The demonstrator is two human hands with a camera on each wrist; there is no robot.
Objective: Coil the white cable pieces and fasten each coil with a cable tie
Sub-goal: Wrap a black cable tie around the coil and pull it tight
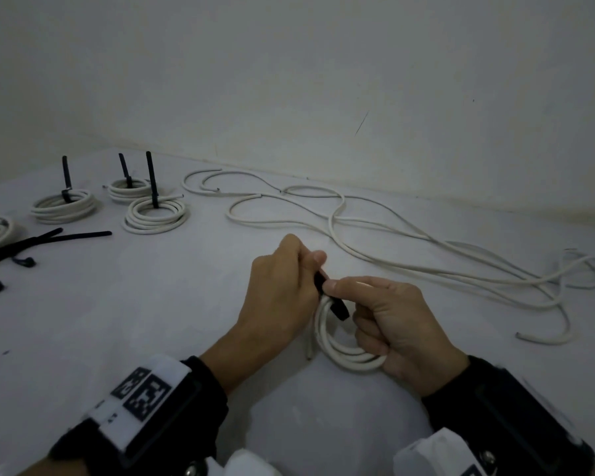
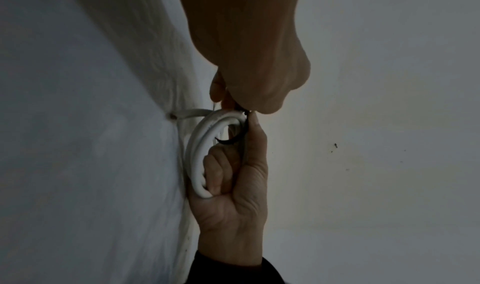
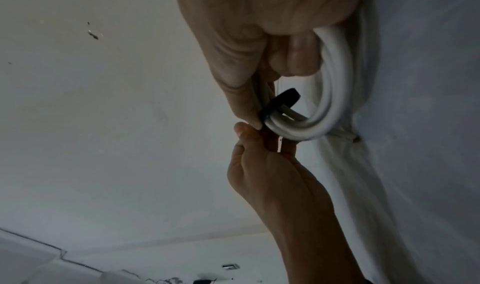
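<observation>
A small coil of white cable (image 1: 340, 353) stands on edge on the white table (image 1: 152, 321), near the front centre. My right hand (image 1: 354, 297) grips the coil (image 2: 197, 155) with its fingers curled through the loop, and its thumb lies along the top. A black cable tie (image 1: 339, 309) wraps the top of the coil (image 3: 335, 95), and its free end curls inside the loop (image 3: 284, 99). My left hand (image 1: 315, 269) pinches the tie's other end between thumb and fingers, right against my right thumb. One cut cable end (image 1: 309, 352) sticks out to the coil's left.
Several tied coils (image 1: 155, 214) with upright black ties sit at the back left. Loose black ties (image 1: 49, 238) lie at the left edge. Long uncoiled white cables (image 1: 409, 255) sprawl across the back and right, close to the wall.
</observation>
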